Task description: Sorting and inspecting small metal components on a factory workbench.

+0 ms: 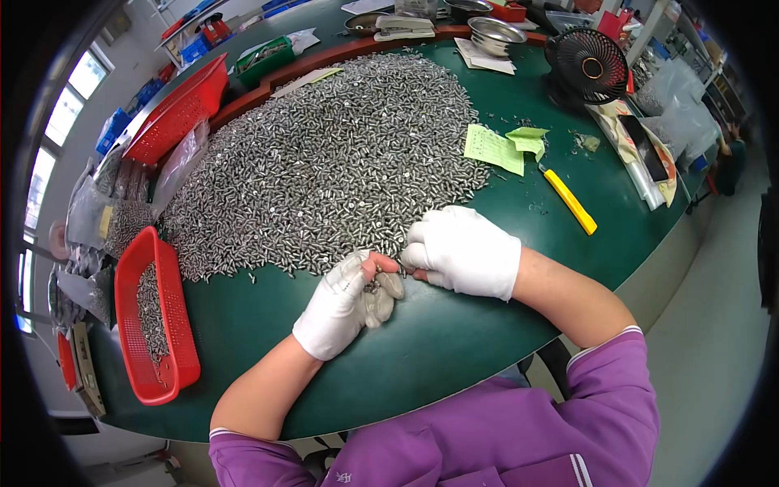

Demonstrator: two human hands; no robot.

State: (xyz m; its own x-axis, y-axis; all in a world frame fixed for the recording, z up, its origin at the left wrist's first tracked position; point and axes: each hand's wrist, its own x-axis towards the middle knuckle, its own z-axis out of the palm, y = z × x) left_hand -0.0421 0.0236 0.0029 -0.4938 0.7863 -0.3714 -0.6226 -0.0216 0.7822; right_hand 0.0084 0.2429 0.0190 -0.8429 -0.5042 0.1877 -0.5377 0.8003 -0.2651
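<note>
Apparently hand-sorting; left hand (341, 304) curls around small metal pieces (372, 287); right hand (466, 253) bunched, grip untellable; metal pile (324, 154) just beyond, far side; next move likely needs delicate fingertips.

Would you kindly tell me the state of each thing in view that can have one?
Metal pieces: loose, heaped
Left hand: gloved, curled around a few metal pieces
Right hand: gloved, fingers curled, grip unclear
Lower red basket: partly filled
Yellow cutter: lying flat
Fan: upright, spinning or still unclear
Phone: lying flat, screen dark
Smaller green paper: creased
</note>
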